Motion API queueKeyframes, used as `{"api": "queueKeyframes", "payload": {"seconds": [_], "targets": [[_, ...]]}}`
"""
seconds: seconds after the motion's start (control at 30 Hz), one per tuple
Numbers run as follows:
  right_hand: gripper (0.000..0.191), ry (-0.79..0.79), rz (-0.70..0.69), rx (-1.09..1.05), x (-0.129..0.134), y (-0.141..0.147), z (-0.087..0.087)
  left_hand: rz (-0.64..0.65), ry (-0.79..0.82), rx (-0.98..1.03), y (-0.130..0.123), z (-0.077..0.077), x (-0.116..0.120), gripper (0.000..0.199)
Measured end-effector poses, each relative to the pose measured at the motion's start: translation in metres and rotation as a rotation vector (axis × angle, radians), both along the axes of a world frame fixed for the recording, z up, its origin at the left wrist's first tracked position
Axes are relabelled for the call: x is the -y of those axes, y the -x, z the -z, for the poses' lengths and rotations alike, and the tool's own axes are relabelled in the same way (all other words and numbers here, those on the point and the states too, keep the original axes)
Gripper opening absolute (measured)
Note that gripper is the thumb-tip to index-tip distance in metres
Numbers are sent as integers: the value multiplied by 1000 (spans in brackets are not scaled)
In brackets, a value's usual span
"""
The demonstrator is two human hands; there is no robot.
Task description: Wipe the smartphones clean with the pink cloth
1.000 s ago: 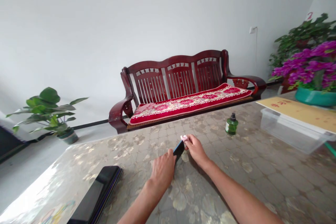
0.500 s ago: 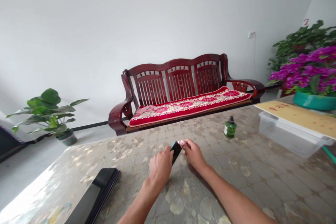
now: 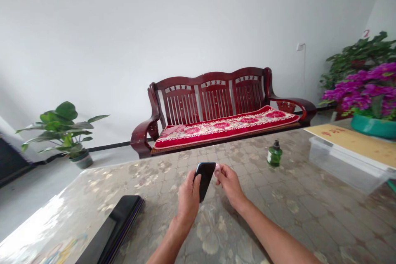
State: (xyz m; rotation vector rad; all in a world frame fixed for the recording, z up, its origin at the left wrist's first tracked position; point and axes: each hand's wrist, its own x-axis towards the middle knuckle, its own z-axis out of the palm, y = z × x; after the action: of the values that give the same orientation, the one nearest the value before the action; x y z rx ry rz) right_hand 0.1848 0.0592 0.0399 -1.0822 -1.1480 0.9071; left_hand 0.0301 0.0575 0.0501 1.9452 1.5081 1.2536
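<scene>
Above the table my left hand (image 3: pixel 189 196) grips a dark smartphone (image 3: pixel 206 179) by its left side, its black face tilted up toward me. Pinched in the fingers of my right hand (image 3: pixel 230 183) is a small pink cloth (image 3: pixel 217 170), touching or very close to the phone's upper right edge; which of the two I cannot tell. Farther off to the right, a green bottle (image 3: pixel 274 155) with a black top stands upright on the table.
A patterned cover lies over the table (image 3: pixel 287 198). At left is a stack of dark flat devices (image 3: pixel 114 227) beside coloured bands (image 3: pixel 62 251). A clear plastic box (image 3: pixel 337 163) with a tan paper bag (image 3: pixel 355 142) and a flower pot (image 3: pixel 371 126) stand right. Beyond is a wooden bench (image 3: pixel 213 95).
My left hand has turned the phone so that more of its black face shows. My right hand stays at its edge with the pink cloth. The view has tilted slightly upward.
</scene>
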Motion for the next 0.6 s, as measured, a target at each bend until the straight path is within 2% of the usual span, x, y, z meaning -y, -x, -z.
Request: {"api": "queueKeyframes", "payload": {"seconds": [0.17,0.33,0.5,0.6], "targets": [[44,-20,7,-100,9,12,-11,9,-100,273,-7,14,-4,25],[43,-58,31,-50,13,16,-14,52,-150,411,-11,21,2,22],[36,-113,38,85,12,17,-12,80,-95,438,-3,25,3,25],[29,-124,27,169,11,15,-12,185,0,443,10,19,-2,27]]}}
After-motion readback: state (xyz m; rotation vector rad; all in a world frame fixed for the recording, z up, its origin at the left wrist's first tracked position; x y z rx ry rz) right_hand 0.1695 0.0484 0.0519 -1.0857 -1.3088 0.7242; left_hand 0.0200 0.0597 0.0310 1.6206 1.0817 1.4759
